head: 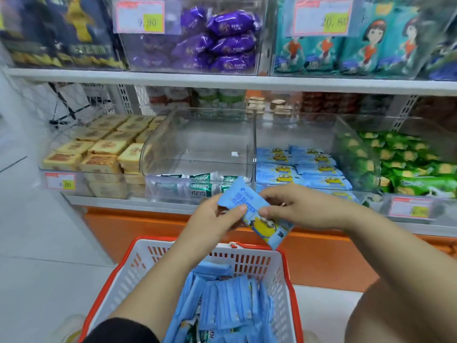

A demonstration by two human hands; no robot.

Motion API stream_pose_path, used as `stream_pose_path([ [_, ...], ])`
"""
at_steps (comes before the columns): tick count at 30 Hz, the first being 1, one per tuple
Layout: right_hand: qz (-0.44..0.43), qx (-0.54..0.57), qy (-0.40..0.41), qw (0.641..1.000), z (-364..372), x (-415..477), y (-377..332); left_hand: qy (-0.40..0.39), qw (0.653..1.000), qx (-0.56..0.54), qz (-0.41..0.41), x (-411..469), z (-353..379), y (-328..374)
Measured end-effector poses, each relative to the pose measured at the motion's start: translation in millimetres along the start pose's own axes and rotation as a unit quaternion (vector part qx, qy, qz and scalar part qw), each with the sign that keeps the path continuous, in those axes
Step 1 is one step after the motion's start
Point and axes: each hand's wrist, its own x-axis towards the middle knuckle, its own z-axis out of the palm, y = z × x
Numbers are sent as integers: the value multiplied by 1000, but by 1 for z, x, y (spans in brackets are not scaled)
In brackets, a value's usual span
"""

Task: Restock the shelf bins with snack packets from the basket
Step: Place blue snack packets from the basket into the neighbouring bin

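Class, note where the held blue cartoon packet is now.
Head view, centre: the blue packet is pinched between the left hand and right hand, above the far rim of the basket, before the bin of matching packets.

One basket [249,245]; two hands [217,219] [296,209]; one held packet [249,196]

We're on one wide-angle head camera, looking forward and down. The shelf [222,81] fills the upper frame close ahead, and the basket [262,266] sits right beneath us at the bottom edge.
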Motion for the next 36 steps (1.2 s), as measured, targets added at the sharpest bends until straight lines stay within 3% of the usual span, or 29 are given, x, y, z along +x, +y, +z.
stream_pose_path([
  [4,16,-18,122,992,-20,-9,1,37,999,12,27,23,25,21],
  [8,-1,-195,292,936,-25,-15,2,80,995,18,51,50,51,36],
  [13,-45,-282,376,882,-38,-1,23,94,992,35,80,85,74,53],
  [16,-31,-293,370,881,-58,10,38,85,989,75,98,108,80,59],
  [19,5,-256,357,898,-80,21,57,70,968,194,139,132,80,62],
  [23,112,-296,328,890,-105,41,91,105,897,387,184,170,68,65],
  [26,164,-309,286,892,-122,60,118,85,848,501,150,201,62,66],
  [36,244,-401,191,862,-126,116,189,32,798,584,142,208,62,52],
])
